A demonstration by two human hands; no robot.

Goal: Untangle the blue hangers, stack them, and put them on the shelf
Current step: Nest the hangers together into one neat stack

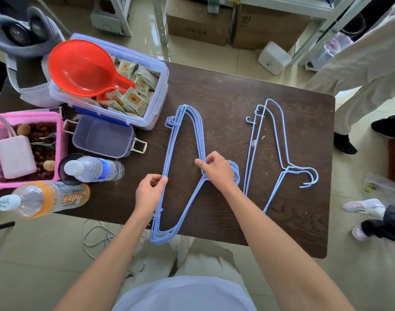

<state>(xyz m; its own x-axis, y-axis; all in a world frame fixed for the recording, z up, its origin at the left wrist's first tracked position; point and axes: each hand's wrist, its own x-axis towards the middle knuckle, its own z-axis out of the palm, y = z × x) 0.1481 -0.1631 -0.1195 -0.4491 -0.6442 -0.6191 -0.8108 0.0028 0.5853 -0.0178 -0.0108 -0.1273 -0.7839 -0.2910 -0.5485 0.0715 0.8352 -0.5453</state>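
A stack of several light blue wire hangers (193,122) lies on the dark wooden table (225,90), its near end hanging over the front edge. My left hand (150,190) pinches the long bottom wires of the stack. My right hand (215,169) grips the stack near the neck, covering most of the hooks. A second group of two or three blue hangers (279,140) lies apart to the right, hooks pointing right, touched by neither hand.
On the table's left stand a clear bin of snack packets (145,81) with a red scoop (79,66), a purple box (102,136), a pink basket (59,140) and two bottles (93,169). People's legs (353,90) stand at the right. Cardboard boxes (196,21) sit under metal shelving behind.
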